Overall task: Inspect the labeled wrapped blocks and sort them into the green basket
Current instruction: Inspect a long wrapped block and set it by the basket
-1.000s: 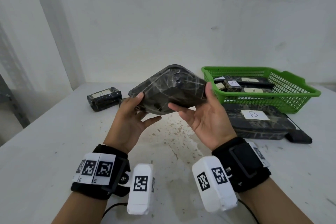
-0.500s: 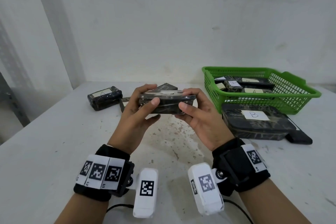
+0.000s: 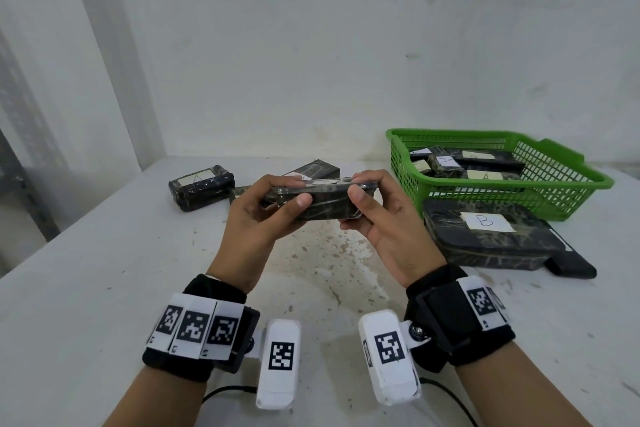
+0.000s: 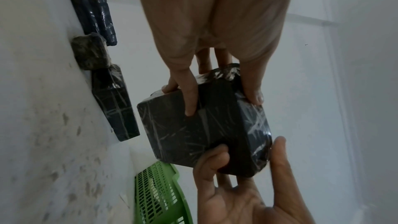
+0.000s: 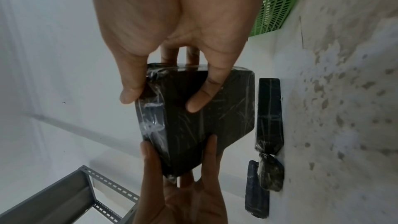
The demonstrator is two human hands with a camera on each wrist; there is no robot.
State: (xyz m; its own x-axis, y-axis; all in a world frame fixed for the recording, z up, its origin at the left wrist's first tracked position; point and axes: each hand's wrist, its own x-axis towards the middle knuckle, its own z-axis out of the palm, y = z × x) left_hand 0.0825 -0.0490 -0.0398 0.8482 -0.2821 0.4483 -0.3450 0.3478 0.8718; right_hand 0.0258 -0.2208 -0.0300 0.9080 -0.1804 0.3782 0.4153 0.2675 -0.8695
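A dark wrapped block hangs level above the table, its white label on the top face seen edge-on. My left hand grips its left end, thumb on the near side and fingers over the top. My right hand grips the right end the same way. The green basket stands at the right rear with several labelled blocks inside, two marked A. A large flat block marked B lies in front of the basket.
A small block marked A lies at the back left, with two more dark blocks behind my hands. A black slab sticks out at the B block's right. A grey metal rack stands off the table's left side.
The block went from tilted up, broad face toward me, to lying level with its label up. Both hands shifted from an open cradle to a thumb-and-finger grip at its ends.
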